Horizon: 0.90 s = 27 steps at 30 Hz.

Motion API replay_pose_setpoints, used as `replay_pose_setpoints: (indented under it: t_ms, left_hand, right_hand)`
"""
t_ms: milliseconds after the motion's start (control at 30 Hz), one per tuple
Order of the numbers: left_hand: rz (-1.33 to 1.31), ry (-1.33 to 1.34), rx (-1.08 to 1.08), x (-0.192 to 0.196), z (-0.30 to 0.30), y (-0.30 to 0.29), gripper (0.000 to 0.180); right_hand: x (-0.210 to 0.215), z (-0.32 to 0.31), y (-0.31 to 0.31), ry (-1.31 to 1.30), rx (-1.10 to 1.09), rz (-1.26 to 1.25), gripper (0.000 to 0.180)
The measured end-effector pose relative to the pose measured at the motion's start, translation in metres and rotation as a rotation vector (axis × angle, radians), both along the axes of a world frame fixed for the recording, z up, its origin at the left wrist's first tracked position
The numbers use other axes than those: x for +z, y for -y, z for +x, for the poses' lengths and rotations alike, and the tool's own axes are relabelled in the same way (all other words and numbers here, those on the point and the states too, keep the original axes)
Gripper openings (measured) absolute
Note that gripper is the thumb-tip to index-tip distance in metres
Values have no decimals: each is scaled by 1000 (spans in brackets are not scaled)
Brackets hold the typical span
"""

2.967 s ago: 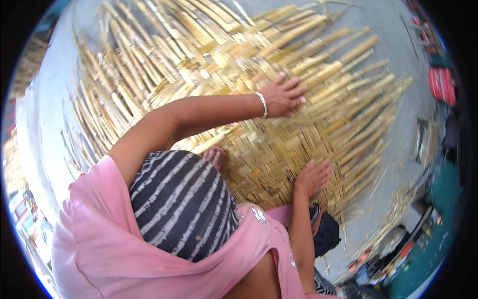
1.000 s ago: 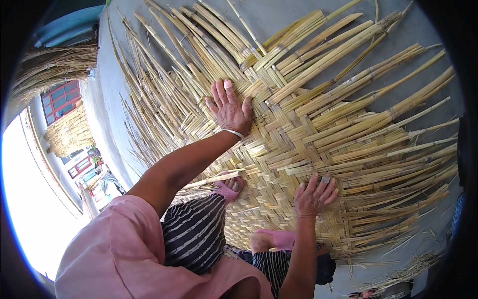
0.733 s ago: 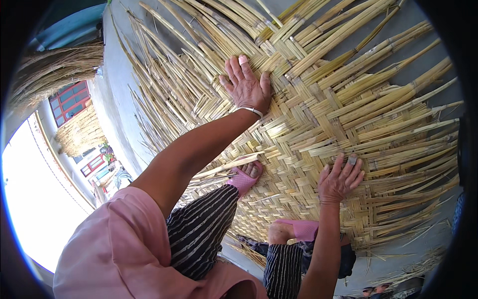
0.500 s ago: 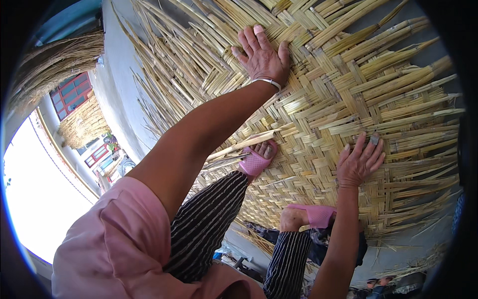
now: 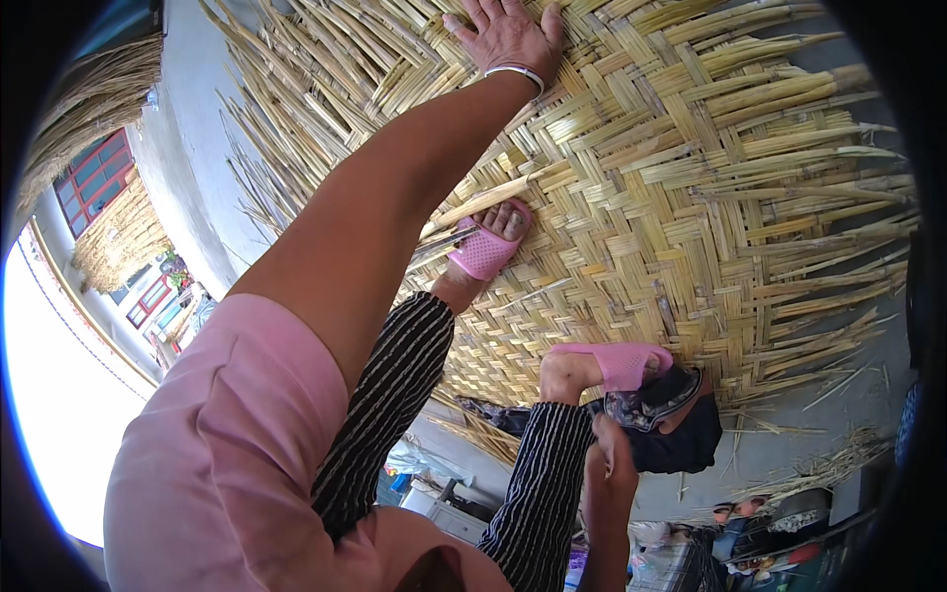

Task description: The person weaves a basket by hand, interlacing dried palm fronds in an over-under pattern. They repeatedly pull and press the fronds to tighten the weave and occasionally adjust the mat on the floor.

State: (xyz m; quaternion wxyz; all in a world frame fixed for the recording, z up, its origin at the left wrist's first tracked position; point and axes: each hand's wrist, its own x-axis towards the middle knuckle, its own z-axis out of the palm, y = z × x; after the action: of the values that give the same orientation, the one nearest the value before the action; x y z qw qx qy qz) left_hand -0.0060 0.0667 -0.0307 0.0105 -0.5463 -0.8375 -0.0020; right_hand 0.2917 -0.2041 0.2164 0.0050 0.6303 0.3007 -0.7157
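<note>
A large woven mat of split, straw-coloured reeds (image 5: 631,247) spreads beneath me, its long loose strip ends fanning out at the far and right edges. My left hand (image 5: 508,37) presses flat on the far part of the weave, fingers spread and partly cut off by the picture's top edge; a pale bangle circles that wrist. Close to my striped trouser leg (image 5: 538,483), my right hand (image 5: 614,469) is off the mat and seen edge-on. Its fingers are mostly hidden, so whether it holds anything does not show. Both my feet, in pink sandals (image 5: 483,252), stand on the mat.
Beside my right foot lies dark cloth (image 5: 681,444) with a patterned piece on it. Loose straw (image 5: 829,464) litters the grey floor at the right. Assorted household items (image 5: 779,533) crowd the lower right. Stacked reeds (image 5: 128,232) lean by a red-framed window at the left.
My right hand has lifted off the mat and drawn back toward my leg. My left hand stays flat on the weave, while the view has shifted, moving it nearer the top edge.
</note>
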Motion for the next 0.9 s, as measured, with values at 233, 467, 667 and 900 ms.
replay_pose_setpoints:
  t_ms: [233,467,667,900]
  left_hand:
    - [-138,251,-25,28,-23,-1,74]
    - [-965,822,-148,208,-32,138,63]
    - [-1170,828,-567,445,-21,229,29]
    - [-956,659,-616,441,-11,266,15]
  right_hand:
    - [157,14,86,-2,494,245,19]
    - [161,16,135,19,287,172,18]
    - [143,30,120,-210,343,285,21]
    - [161,5,117,-61,278,535,10]
